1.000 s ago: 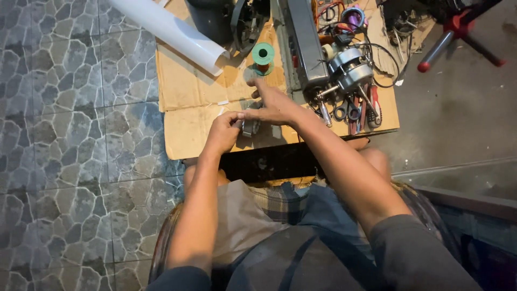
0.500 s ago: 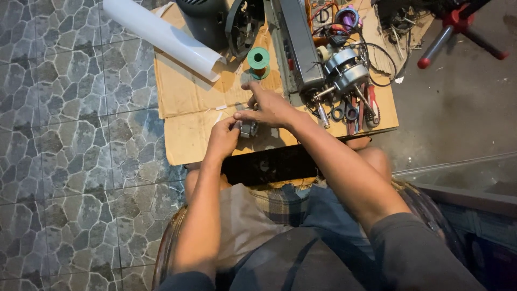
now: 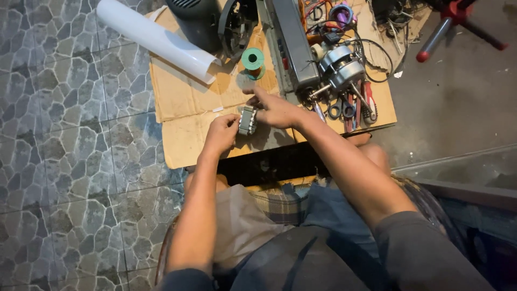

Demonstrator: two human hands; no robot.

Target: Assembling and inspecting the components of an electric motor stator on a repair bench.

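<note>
Both hands shifted little; metal stator (upright) held between them.

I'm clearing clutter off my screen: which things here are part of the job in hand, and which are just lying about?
In hand:
- left hand and right hand, both holding the small metal core
- cardboard under them

Lying about:
- green spool
- white roll
- motor
- pliers
- grey bar
- black housing

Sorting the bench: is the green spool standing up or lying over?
Upright. The green spool stands on end on the cardboard, its round top flange and centre hole facing the camera.
</note>
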